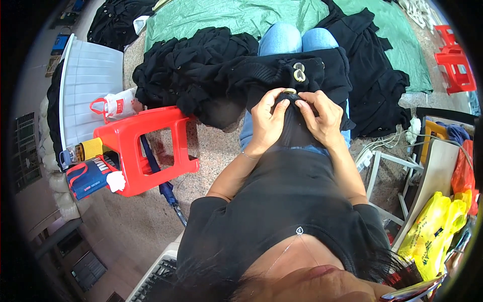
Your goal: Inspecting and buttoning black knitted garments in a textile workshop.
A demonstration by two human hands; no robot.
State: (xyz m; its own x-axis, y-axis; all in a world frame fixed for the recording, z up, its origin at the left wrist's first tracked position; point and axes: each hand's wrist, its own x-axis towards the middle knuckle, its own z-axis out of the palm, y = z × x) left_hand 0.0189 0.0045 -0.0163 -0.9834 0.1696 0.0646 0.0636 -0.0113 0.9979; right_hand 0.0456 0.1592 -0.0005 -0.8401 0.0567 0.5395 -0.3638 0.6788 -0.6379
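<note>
A black knitted garment (261,68) with ribbed parts lies across my lap, over blue jeans. My left hand (268,118) pinches its ribbed edge between thumb and fingers, just left of a gold-rimmed button (290,91). On the other side of that button, my right hand (322,116) grips the same edge with its thumb and fingertips. Two more buttons, pale with dark centres, show farther up the cloth; the lower button (300,75) nearly touches the upper button (299,66). The fingertips partly hide the cloth between them.
Black garments (193,60) are heaped at the left, and more black clothing (370,70) lies right on a green sheet (226,17). A red stool (128,151) bears a bottle and a tissue pack. A folded umbrella (168,194) leans beside it. Yellow bags (432,231) sit lower right.
</note>
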